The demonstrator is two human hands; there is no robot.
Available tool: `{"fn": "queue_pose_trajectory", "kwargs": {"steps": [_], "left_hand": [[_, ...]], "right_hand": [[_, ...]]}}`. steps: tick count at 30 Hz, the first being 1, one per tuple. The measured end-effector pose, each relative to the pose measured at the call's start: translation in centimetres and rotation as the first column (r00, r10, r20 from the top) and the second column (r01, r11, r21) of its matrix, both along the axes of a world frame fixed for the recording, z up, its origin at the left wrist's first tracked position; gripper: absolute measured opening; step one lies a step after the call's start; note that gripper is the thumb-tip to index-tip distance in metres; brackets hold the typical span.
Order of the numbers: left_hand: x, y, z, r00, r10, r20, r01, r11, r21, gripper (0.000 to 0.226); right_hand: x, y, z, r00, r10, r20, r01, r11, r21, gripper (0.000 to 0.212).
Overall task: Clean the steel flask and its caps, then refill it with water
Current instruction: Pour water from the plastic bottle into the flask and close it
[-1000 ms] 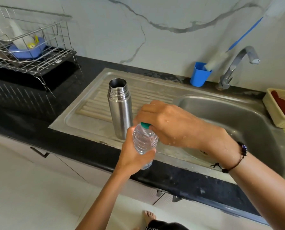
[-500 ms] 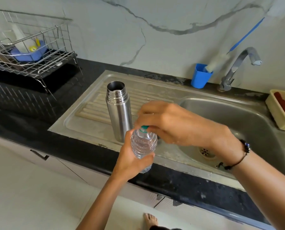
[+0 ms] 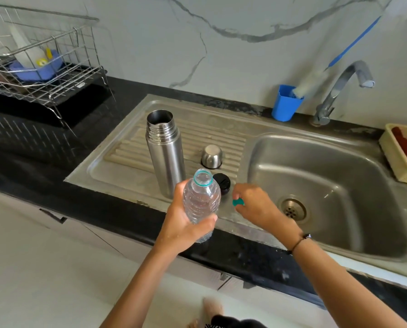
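Left hand (image 3: 185, 223) wraps the clear plastic water bottle (image 3: 201, 204) around its body – bottle uncapped, tilted slightly, held over the bench (image 3: 131, 216) front edge. Right hand (image 3: 257, 207) pinches the small teal bottle cap (image 3: 238, 202) just beside it, over the sink drainboard (image 3: 117, 171). Behind the bottle: black inner cap (image 3: 222, 182) on the drainboard, steel cup cap (image 3: 212, 156) upside down a bit farther back. Steel flask (image 3: 165, 152) stands upright and open, left of both caps. Sink basin (image 3: 339, 185) to the right. Farther back – blue cup (image 3: 285, 104) with a bottle brush (image 3: 316, 79), tap (image 3: 339, 91), wire dish rack (image 3: 43, 69) far left.
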State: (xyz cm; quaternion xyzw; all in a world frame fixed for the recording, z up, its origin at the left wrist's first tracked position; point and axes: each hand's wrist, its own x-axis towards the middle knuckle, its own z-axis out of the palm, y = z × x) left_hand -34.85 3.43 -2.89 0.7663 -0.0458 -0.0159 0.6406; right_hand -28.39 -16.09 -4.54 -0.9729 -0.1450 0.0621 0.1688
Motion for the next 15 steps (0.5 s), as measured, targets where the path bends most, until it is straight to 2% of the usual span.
{"fn": "queue_pose_trajectory", "kwargs": {"steps": [5, 12, 15], "left_hand": [[-0.1, 0.1, -0.1, 1.000, 0.000, 0.003, 0.000, 1.000, 0.010, 0.071], [-0.3, 0.1, 0.1, 1.000, 0.013, -0.008, -0.013, 1.000, -0.002, 0.069], [-0.6, 0.0, 0.2, 1.000, 0.026, -0.003, -0.026, 1.000, -0.013, 0.070]], "right_hand": [[0.2, 0.6, -1.8, 1.000, 0.003, -0.031, -0.004, 1.000, -0.026, 0.019], [-1.0, 0.4, -2.7, 0.989, 0.086, 0.118, -0.077, 0.994, -0.075, 0.016], [-1.3, 0.4, -1.4, 0.972, 0.090, 0.216, -0.099, 0.995, 0.033, 0.018]]}}
